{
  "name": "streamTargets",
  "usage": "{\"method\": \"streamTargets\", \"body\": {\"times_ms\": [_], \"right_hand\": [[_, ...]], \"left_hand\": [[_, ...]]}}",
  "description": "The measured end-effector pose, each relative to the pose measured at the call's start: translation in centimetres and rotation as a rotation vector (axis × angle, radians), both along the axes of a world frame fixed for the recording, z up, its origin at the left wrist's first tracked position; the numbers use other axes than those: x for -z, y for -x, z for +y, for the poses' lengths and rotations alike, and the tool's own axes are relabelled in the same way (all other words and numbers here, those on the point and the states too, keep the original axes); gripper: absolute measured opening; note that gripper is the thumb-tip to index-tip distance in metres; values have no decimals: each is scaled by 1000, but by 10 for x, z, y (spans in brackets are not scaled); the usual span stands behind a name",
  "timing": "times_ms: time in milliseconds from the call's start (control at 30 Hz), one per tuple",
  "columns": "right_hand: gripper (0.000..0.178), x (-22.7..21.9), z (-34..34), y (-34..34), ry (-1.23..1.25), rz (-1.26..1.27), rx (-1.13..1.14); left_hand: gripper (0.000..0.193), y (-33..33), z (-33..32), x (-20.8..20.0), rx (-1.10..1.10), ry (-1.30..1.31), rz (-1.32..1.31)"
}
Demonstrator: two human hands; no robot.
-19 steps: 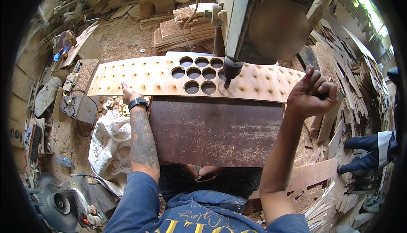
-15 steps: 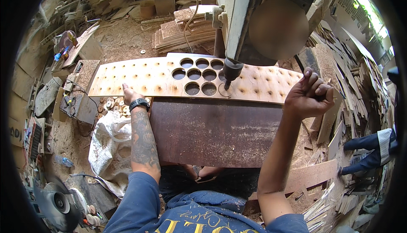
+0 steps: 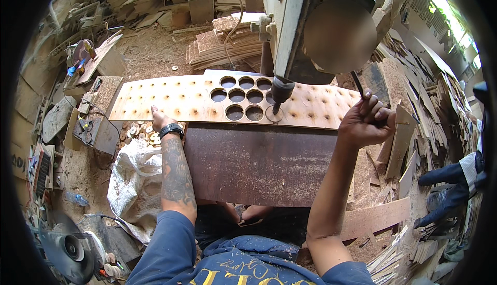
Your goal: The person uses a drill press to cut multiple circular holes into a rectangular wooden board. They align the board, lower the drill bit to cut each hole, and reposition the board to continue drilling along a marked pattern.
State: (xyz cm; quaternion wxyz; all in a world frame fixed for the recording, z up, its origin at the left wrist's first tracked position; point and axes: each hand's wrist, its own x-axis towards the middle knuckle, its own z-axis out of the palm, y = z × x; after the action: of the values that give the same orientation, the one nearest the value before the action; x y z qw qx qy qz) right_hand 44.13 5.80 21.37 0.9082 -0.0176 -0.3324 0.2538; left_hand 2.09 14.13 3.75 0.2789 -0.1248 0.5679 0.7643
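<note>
A long, pale plywood board (image 3: pixel 181 101) lies across the dark brown work table (image 3: pixel 259 163). Rows of small scorched pilot holes dot it, and several large round holes are cut near its middle. My left hand (image 3: pixel 162 119) grips the board's near edge, thumb on top and fingers out of sight underneath. Over the board stands a drill press (image 3: pixel 291 26). Its chuck (image 3: pixel 282 89) is lowered, with the bit at a ring-shaped outline (image 3: pixel 274 114) beside the cut holes. At the right, my right hand (image 3: pixel 367 122) is closed around the end of the press's dark feed lever (image 3: pixel 357 84).
Cut wooden discs (image 3: pixel 140 133) and a white woven sack (image 3: pixel 135 176) lie left of the table. A fan (image 3: pixel 70 246) stands at lower left. Stacked boards (image 3: pixel 225 46) sit behind the press, and scrap panels (image 3: pixel 429 103) lean at right. Another person's leg (image 3: pixel 445 179) shows at far right.
My right hand has moved slightly left and down, and the lever now shows above it. The chuck and bit have come down a little. My left hand stays on the board.
</note>
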Motion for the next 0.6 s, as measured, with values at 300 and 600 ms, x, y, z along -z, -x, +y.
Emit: {"method": "streamTargets", "body": {"times_ms": [300,600], "right_hand": [[43,8,1,-1,-15,23,-34],[42,14,1,0,-10,110,-87]], "left_hand": [[60,-7,-5,-11,-4,82,6],[65,-10,-9,-16,28,86,2]]}}
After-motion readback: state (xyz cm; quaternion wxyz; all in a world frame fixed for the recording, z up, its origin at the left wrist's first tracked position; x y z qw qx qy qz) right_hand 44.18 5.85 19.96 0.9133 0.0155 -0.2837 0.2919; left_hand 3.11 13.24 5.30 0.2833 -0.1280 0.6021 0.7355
